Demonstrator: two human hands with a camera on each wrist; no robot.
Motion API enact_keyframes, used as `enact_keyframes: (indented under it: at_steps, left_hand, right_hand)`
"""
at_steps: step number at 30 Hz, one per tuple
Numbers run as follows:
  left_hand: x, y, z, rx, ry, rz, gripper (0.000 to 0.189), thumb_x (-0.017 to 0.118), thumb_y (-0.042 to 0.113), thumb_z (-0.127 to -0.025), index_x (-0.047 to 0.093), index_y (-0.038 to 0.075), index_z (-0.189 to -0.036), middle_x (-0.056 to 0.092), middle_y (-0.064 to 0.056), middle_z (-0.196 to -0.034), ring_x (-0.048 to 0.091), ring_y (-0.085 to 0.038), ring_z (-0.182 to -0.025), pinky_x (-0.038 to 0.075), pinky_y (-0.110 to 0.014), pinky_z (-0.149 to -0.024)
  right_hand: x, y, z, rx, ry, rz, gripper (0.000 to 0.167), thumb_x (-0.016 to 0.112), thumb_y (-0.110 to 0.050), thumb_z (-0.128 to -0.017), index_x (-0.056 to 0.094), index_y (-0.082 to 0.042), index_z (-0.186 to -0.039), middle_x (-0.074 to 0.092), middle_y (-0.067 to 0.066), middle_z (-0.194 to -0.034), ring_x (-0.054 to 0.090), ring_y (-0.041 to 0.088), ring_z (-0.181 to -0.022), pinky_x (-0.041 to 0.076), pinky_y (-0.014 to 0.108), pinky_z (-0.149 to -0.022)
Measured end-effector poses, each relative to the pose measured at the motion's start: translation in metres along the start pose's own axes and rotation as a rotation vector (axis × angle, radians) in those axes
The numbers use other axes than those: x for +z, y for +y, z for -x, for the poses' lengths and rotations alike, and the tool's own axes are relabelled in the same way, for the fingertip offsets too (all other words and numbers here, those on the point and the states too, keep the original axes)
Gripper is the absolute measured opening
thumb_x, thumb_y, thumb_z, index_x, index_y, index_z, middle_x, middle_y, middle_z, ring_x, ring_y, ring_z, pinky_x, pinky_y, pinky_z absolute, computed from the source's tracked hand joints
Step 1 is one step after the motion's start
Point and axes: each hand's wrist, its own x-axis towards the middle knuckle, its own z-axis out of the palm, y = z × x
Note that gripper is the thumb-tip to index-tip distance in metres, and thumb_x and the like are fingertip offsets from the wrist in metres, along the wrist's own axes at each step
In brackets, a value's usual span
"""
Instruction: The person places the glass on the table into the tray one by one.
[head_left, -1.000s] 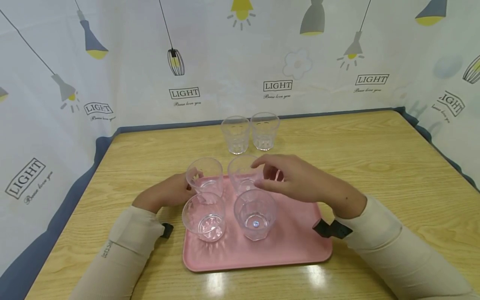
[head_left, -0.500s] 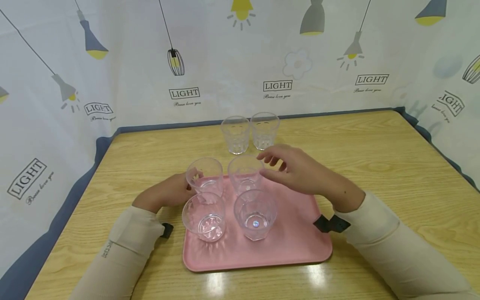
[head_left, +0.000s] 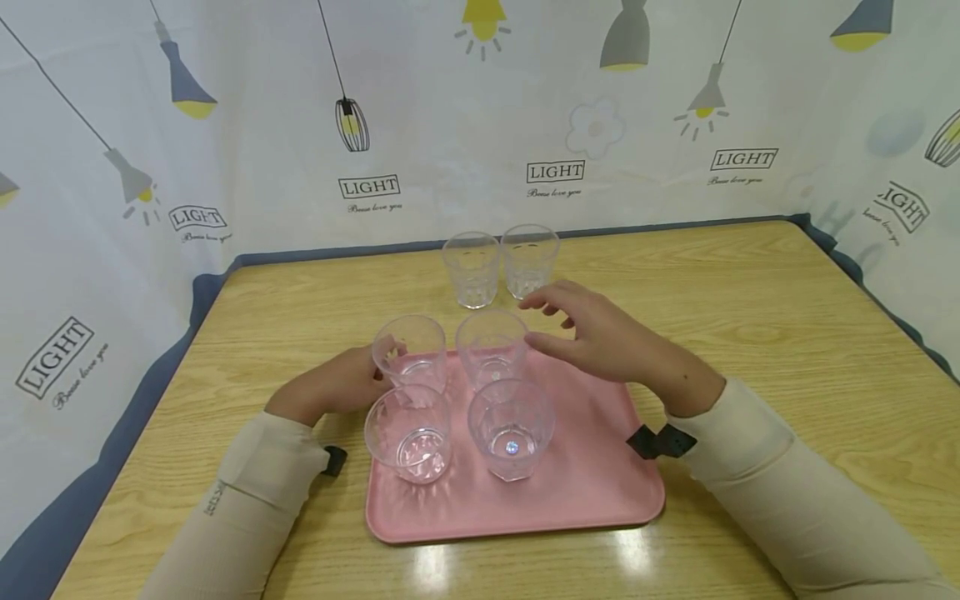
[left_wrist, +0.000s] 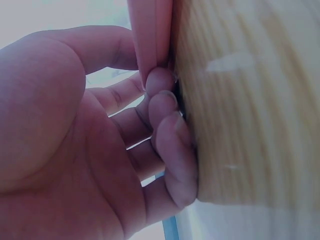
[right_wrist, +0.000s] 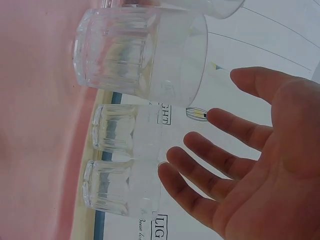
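Several transparent plastic cups stand upright on a pink tray [head_left: 592,496], grouped on its left side. At the tray's left edge, my left hand [head_left: 341,383] is partly hidden behind a back-left cup [head_left: 420,342]. The left wrist view shows that hand pinching the tray edge [left_wrist: 152,35], its thumb on one face and curled fingers under the other. My right hand [head_left: 603,337] hovers over the tray's back right, fingers spread loosely with nothing in them. Its thumb is close beside the rim of the back-right cup [head_left: 487,346], which the right wrist view shows as the nearer cup [right_wrist: 135,55].
Two more clear cups, a left one [head_left: 472,271] and a right one [head_left: 529,262], stand side by side on the wooden table [head_left: 750,317] beyond the tray. A white curtain [head_left: 450,100] printed with lamps hangs behind the table and along both sides.
My right hand has drawn back from the back-right cup, moving slightly right and away from me. The left hand, tray and cups keep their places.
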Motion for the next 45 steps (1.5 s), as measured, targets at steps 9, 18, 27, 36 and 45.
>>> enact_keyframes:
  at_steps: [9,18,27,36,45]
  left_hand:
    - [0.0007,-0.0010,-0.0005,0.000,0.000,0.017,0.049,0.063,0.032,-0.098,0.046,0.008,-0.137,0.062,-0.016,-0.130,0.057,-0.031,-0.124,0.044,-0.053,-0.108]
    - [0.0003,0.0004,0.0004,0.000,0.002,0.021,0.046,0.062,0.030,-0.098,0.047,0.008,-0.136,0.063,-0.016,-0.129,0.058,-0.031,-0.122,0.045,-0.053,-0.107]
    - [0.0002,0.0012,0.0006,-0.006,0.006,0.019,0.046,0.062,0.031,-0.098,0.047,0.008,-0.134,0.063,-0.015,-0.128,0.058,-0.031,-0.122,0.045,-0.053,-0.107]
    - [0.0006,0.0006,0.0003,-0.005,0.012,0.021,0.043,0.062,0.031,-0.097,0.049,0.009,-0.132,0.065,-0.013,-0.125,0.059,-0.028,-0.118,0.046,-0.052,-0.105]
    - [0.0012,-0.0007,0.0004,-0.006,0.013,0.017,0.046,0.062,0.034,-0.098,0.048,0.009,-0.134,0.062,-0.016,-0.132,0.057,-0.033,-0.125,0.044,-0.054,-0.108]
  right_hand:
    - [0.0000,0.0026,-0.0012,0.017,-0.007,-0.004,0.046,0.066,-0.028,-0.097,0.055,-0.008,-0.137,0.057,0.009,-0.137,0.055,0.030,-0.121,0.052,0.050,-0.097]
    - [0.0000,0.0045,-0.0008,0.027,-0.020,-0.015,0.046,0.067,-0.028,-0.097,0.055,-0.009,-0.137,0.056,0.009,-0.137,0.055,0.030,-0.122,0.051,0.050,-0.098]
    - [0.0011,0.0055,-0.0008,0.024,-0.025,-0.020,0.046,0.067,-0.028,-0.096,0.055,-0.009,-0.137,0.057,0.009,-0.136,0.055,0.031,-0.121,0.051,0.052,-0.097]
    - [0.0010,0.0073,-0.0008,0.034,-0.031,-0.007,0.045,0.066,-0.029,-0.096,0.056,-0.010,-0.136,0.056,0.010,-0.136,0.055,0.031,-0.122,0.051,0.053,-0.097]
    - [0.0020,0.0079,-0.0012,0.033,-0.027,-0.010,0.044,0.067,-0.028,-0.096,0.056,-0.009,-0.134,0.057,0.010,-0.135,0.056,0.031,-0.121,0.051,0.053,-0.096]
